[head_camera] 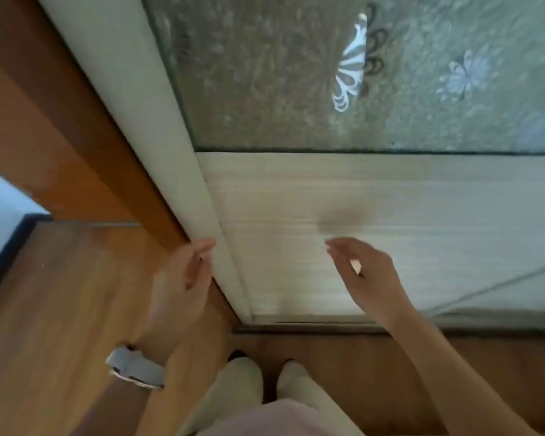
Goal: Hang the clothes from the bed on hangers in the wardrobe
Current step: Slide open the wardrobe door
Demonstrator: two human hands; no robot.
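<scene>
Progress: early stage, by my judgement. No clothes, no hangers and no bed are in view, so nothing is shown as hung. The person stands square to the wardrobe door [453,190], which looks drawn across the opening, since no interior shows. Opening it appears to be the step in hand. Fetching, hangering and hanging all remain.

Left hand [183,278]: fingers together and lightly bent, with the tips against the outer edge of the door's upright post [132,105]. Blur hides whether they hook round that edge. A pale wristband [136,369] sits on the wrist.

Right hand [365,272]: fingers loosely together, slightly bent, holding nothing. It hovers in front of the lower panel [296,278]; contact cannot be confirmed.

Materials:
- The post is a pale, matt, rounded strip running the full height in view.
- The upper pane [265,73] is frosted, mottled grey-green glass carrying a white floral motif [350,64] (a fainter flower lies further right).
- The lower panel is a pale board with fine horizontal grain, flat and smooth.
- The side board [44,105] to the left of the post is an orange-brown wood finish with a slight sheen.
- The floor [60,294] is brown wood-look planks.

Two feet [243,372] in pale coverings stand just short of the door's bottom rail.
</scene>
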